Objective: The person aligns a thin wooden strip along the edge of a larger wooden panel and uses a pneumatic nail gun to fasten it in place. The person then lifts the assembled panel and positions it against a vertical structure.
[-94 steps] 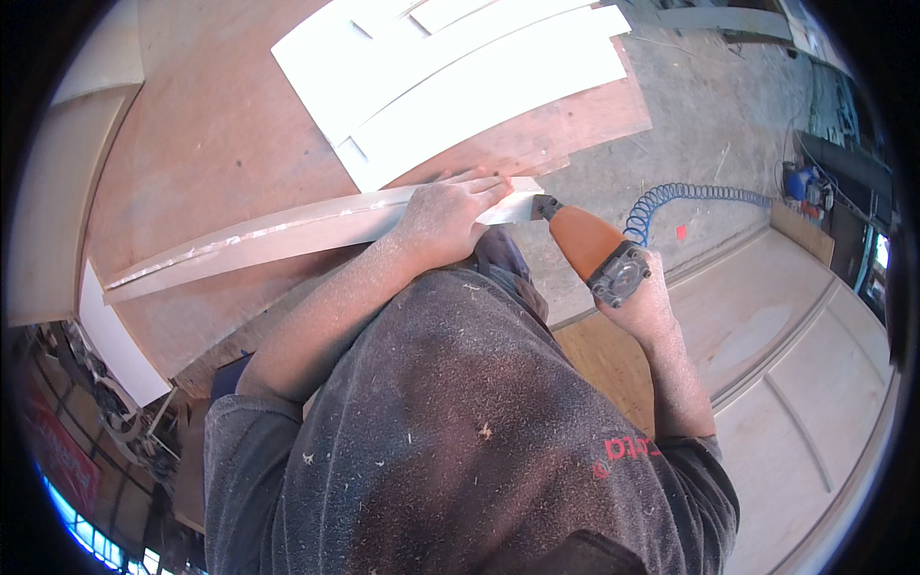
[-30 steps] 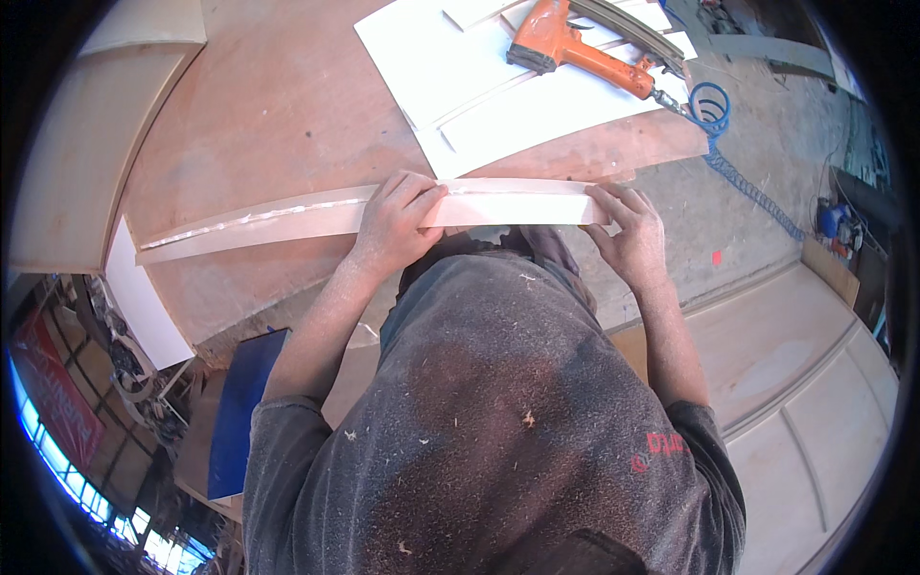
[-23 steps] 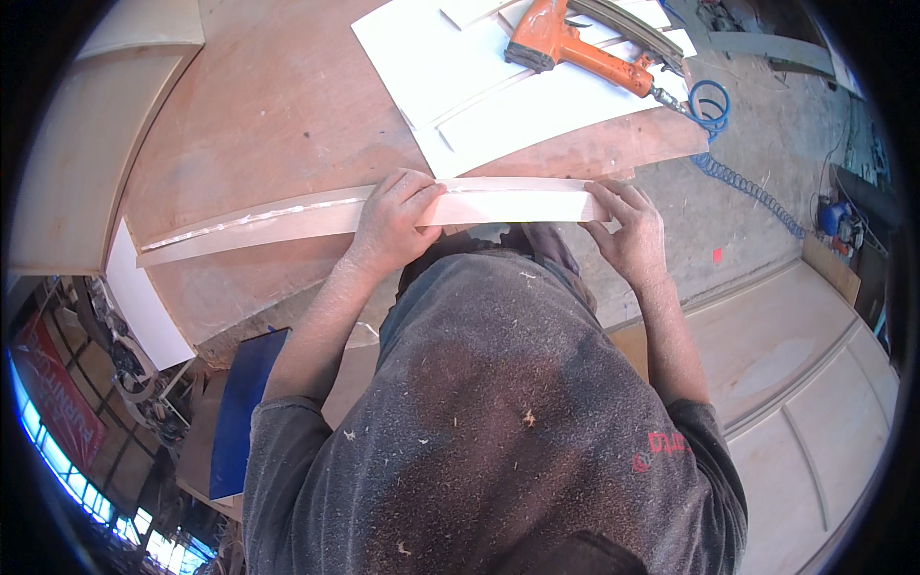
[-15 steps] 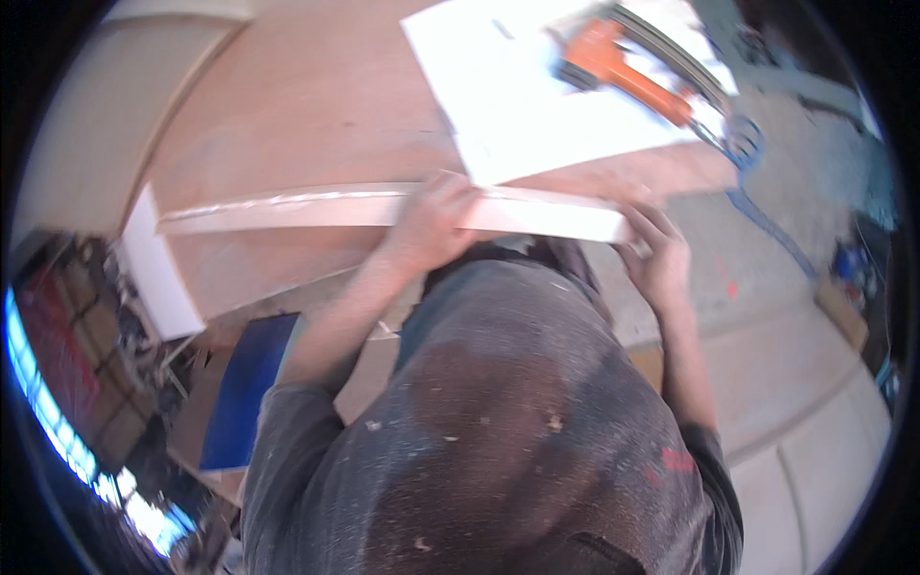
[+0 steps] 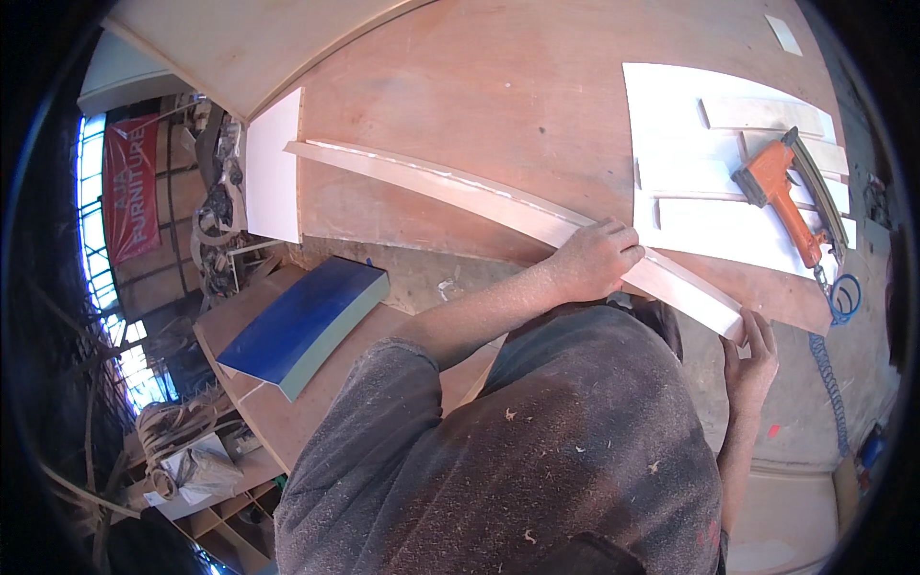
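A long, pale wooden strip (image 5: 460, 196) lies slantwise along the near side of a brown wooden panel (image 5: 460, 86). A thin white line, which looks like glue, runs along its upper edge. My left hand (image 5: 596, 261) is closed over the strip right of its middle, fingers curled across the top. At the near right end, my right hand (image 5: 750, 369) pinches the strip between thumb and fingers, just past the panel's edge. The far left end reaches a white board (image 5: 273, 182) at the panel's left side.
An orange nail gun (image 5: 781, 196) with a blue coiled hose (image 5: 829, 393) rests on a white sheet (image 5: 661, 96) among several short wooden pieces. Lower left lies a blue-topped board (image 5: 302, 321). A large pale panel (image 5: 259, 43) stands at the upper left, with a red banner (image 5: 132, 187) beyond.
The view has swung left, so the bench things appear farther right. Both hands still hold the strip, which now slants down to the right in the picture.
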Available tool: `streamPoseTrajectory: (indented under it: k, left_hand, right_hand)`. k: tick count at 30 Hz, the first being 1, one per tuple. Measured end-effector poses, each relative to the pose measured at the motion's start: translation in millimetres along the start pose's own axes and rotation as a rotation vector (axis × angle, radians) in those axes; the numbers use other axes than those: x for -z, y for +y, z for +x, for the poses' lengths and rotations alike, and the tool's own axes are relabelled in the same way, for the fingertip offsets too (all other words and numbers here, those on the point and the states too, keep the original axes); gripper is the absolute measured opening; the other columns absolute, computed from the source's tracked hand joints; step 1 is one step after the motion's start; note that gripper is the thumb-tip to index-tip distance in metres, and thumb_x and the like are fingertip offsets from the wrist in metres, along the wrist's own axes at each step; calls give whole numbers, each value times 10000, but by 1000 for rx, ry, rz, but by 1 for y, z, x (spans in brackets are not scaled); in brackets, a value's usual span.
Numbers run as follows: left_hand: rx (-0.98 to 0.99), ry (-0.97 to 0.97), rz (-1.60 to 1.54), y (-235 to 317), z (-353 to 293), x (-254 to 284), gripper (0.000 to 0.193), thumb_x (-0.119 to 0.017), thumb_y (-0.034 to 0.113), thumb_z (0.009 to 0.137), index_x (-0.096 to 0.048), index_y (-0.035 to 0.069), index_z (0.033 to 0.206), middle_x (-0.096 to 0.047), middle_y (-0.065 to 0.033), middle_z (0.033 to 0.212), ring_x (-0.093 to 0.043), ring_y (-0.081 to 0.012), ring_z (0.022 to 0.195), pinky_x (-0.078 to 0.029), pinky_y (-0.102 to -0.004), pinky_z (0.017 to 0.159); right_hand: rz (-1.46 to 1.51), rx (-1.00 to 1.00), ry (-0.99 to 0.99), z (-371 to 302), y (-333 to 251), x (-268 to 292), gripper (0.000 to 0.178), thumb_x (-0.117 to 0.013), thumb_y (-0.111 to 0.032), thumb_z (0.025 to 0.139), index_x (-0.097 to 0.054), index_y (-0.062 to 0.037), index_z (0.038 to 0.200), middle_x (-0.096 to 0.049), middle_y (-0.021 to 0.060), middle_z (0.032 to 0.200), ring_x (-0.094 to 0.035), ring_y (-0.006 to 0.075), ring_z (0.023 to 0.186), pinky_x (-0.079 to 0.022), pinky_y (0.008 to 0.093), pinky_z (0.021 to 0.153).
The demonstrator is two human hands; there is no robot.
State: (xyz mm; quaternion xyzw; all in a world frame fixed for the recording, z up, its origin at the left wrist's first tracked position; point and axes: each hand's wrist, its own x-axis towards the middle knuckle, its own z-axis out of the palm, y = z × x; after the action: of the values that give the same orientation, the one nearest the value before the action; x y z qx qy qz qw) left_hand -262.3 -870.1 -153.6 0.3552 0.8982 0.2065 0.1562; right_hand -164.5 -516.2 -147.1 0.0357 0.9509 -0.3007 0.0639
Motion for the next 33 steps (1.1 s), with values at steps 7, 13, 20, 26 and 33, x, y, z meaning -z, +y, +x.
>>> streamPoseTrajectory:
  k: [7, 13, 20, 26, 33]
  left_hand:
    - [-12, 27, -6, -3, 1, 0, 386, -823, 135, 854, -721, 20, 1208, -682, -120, 1188, -656, -317, 1150, -578, -413, 1000]
    - [-30, 24, -8, -5, 3, 2, 384, -823, 133, 843, -725, 20, 1197, -686, -122, 1177, -659, -319, 1145, -581, -411, 995]
    - [-31, 7, -9, -6, 4, 1, 387, -828, 128, 846, -731, 17, 1204, -694, -126, 1171, -664, -323, 1135, -588, -410, 988]
    - [-15, -2, -31, -6, 5, 2, 366, -804, 122, 846, -736, 16, 1189, -696, -136, 1166, -673, -328, 1131, -593, -420, 974]
    - [-62, 35, -74, -13, 7, 0, 421, -781, 119, 855, -707, 26, 1259, -678, -157, 1161, -688, -354, 1088, -584, -468, 930]
  right_hand:
    - [5, -20, -17, -2, -4, 3, 556, -870, 30, 799, -740, -50, 1334, -732, 160, 1321, -713, 369, 1237, -585, 464, 1012]
    - [0, -44, -18, -5, -5, 2, 530, -870, -3, 814, -741, -51, 1325, -730, 163, 1324, -715, 370, 1227, -584, 470, 1006]
    - [-21, -27, -12, -3, -7, 2, 510, -864, -17, 828, -742, -51, 1321, -730, 165, 1318, -718, 369, 1222, -585, 476, 1003]
    - [-10, -59, -43, -4, -8, 5, 543, -895, -53, 823, -739, -45, 1343, -733, 186, 1346, -715, 394, 1254, -589, 473, 1031]
    - [62, -70, -4, -2, -11, 6, 528, -903, -32, 773, -768, -37, 1284, -753, 177, 1288, -745, 385, 1135, -596, 442, 966]
